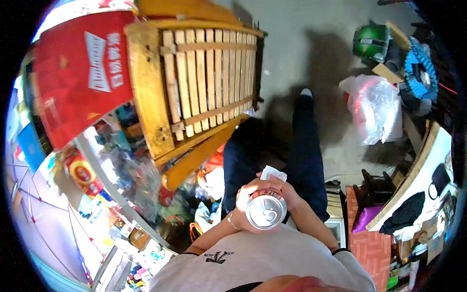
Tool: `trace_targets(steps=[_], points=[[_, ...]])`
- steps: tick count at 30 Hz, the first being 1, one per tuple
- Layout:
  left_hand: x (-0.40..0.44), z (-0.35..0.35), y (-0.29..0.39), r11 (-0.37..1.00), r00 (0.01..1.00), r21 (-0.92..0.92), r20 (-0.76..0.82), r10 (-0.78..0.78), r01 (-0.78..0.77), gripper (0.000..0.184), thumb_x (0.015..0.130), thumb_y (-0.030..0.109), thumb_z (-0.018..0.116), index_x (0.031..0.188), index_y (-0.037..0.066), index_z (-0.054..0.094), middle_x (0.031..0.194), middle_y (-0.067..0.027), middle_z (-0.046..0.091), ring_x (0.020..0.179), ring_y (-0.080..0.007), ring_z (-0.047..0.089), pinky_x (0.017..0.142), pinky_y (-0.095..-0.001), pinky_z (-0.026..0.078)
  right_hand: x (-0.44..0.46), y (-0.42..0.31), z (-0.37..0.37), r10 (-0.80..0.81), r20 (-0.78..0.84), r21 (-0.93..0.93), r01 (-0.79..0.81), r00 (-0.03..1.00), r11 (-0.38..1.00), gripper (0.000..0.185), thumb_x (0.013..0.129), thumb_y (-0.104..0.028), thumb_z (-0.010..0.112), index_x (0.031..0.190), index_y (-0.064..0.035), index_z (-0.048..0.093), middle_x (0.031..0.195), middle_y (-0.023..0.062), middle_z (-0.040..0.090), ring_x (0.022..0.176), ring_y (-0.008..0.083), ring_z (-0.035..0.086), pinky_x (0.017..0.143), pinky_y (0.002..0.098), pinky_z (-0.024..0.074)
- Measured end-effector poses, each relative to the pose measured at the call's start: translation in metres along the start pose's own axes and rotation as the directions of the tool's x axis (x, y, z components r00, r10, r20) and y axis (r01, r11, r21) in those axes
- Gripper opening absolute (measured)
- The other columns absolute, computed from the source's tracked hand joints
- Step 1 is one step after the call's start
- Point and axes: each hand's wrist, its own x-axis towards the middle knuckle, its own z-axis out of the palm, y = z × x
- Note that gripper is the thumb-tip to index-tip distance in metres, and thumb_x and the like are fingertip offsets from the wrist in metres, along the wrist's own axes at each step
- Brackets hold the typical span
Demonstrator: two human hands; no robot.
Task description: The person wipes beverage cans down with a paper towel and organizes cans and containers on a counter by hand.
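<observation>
A drink can (265, 213) stands close against my white shirt, its silver lid and pull tab facing up and a strip of its red printed side showing. My left hand (249, 195) wraps round the can from the left. From the other side my right hand (291, 196) closes round it, and the fingers of both hands meet at the far side. A folded white tissue (273, 173) sticks out beyond the fingers; which hand pinches it I cannot tell. The tab looks flat on the lid.
A wooden slatted bench (146, 87) stands ahead on the left, beside a red printed sheet (78, 73). Clutter lies below it. On the right are a clear plastic bag (377, 114), a green helmet-like object (370, 43), a blue ring-shaped item (421, 68) and a board (413, 175) with black items.
</observation>
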Motion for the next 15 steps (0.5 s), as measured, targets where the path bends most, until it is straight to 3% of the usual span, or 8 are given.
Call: trace_targets(steps=[2, 5, 10, 11, 12, 13, 15], points=[[0.001, 0.008, 0.038, 0.998, 0.998, 0.069, 0.055, -0.016, 0.013, 0.075, 0.043, 0.025, 0.083, 0.106, 0.002, 0.050, 0.100, -0.0144, 0.057, 0.090, -0.0230, 0.058, 0.082, -0.0338, 0.043, -0.020, -0.005, 0.017, -0.017, 0.040, -0.039, 0.018, 0.999, 0.999, 0.044, 0.089, -0.038, 0.044, 0.118, -0.0048, 0.045, 0.104, 0.0091, 0.056, 0.091, 0.0181, 0.057, 0.080, 0.0326, 0.0468], [-0.003, 0.029, 0.085, 0.935, 0.931, 0.044, -0.086, 0.355, -0.352, 0.089, 0.046, 0.024, 0.084, 0.117, 0.003, 0.036, 0.102, -0.0194, 0.055, 0.094, -0.0271, 0.056, 0.082, -0.0369, 0.044, -0.057, -0.024, 0.055, -0.130, 0.114, -0.205, 0.151, 0.985, 0.967, 0.044, 0.088, -0.036, 0.047, 0.117, -0.0034, 0.046, 0.102, 0.0093, 0.057, 0.090, 0.0176, 0.058, 0.079, 0.0313, 0.0468], [-0.018, 0.037, 0.159, 0.747, 0.748, 0.110, -0.038, 0.663, -0.656, 0.089, 0.048, 0.024, 0.084, 0.119, 0.003, 0.035, 0.102, -0.0207, 0.055, 0.095, -0.0289, 0.055, 0.083, -0.0378, 0.044, -0.114, -0.055, 0.100, -0.216, 0.324, -0.423, 0.345, 0.921, 0.838, 0.042, 0.083, -0.030, 0.056, 0.116, -0.0046, 0.048, 0.098, 0.0074, 0.058, 0.089, 0.0162, 0.057, 0.076, 0.0294, 0.0467], [-0.022, 0.034, 0.168, 0.708, 0.719, 0.174, 0.000, 0.695, -0.684, 0.089, 0.050, 0.026, 0.083, 0.119, 0.003, 0.030, 0.104, -0.0210, 0.052, 0.096, -0.0288, 0.055, 0.082, -0.0380, 0.044, -0.110, -0.059, 0.101, -0.248, 0.256, -0.519, 0.349, 0.934, 0.780, 0.039, 0.084, -0.029, 0.055, 0.115, -0.0059, 0.049, 0.096, 0.0058, 0.057, 0.091, 0.0151, 0.056, 0.077, 0.0291, 0.0456], [-0.026, 0.033, 0.176, 0.665, 0.690, 0.237, 0.034, 0.723, -0.708, 0.090, 0.053, 0.027, 0.082, 0.119, 0.003, 0.026, 0.105, -0.0214, 0.050, 0.098, -0.0286, 0.055, 0.082, -0.0383, 0.044, -0.106, -0.064, 0.102, -0.216, 0.286, -0.515, 0.340, 0.934, 0.787, 0.033, 0.084, -0.024, 0.055, 0.112, -0.0067, 0.051, 0.095, 0.0046, 0.057, 0.091, 0.0144, 0.054, 0.078, 0.0293, 0.0445], [-0.030, 0.034, 0.177, 0.623, 0.652, 0.271, 0.024, 0.758, -0.734, 0.090, 0.053, 0.027, 0.082, 0.119, 0.003, 0.026, 0.105, -0.0214, 0.050, 0.098, -0.0286, 0.055, 0.082, -0.0383, 0.044, -0.108, -0.069, 0.109, -0.238, 0.347, -0.577, 0.406, 0.907, 0.708, 0.029, 0.083, -0.020, 0.054, 0.109, -0.0071, 0.053, 0.095, 0.0043, 0.057, 0.089, 0.0144, 0.054, 0.076, 0.0289, 0.0444], [-0.038, 0.037, 0.175, 0.697, 0.676, 0.189, -0.169, 0.717, -0.692, 0.086, 0.051, 0.025, 0.083, 0.118, 0.000, 0.035, 0.103, -0.0192, 0.054, 0.096, -0.0261, 0.056, 0.082, -0.0358, 0.045, -0.116, -0.072, 0.131, -0.292, 0.508, -0.633, 0.581, 0.810, 0.511, 0.023, 0.081, -0.009, 0.051, 0.102, -0.0069, 0.057, 0.093, 0.0027, 0.058, 0.083, 0.0138, 0.053, 0.071, 0.0264, 0.0432]])
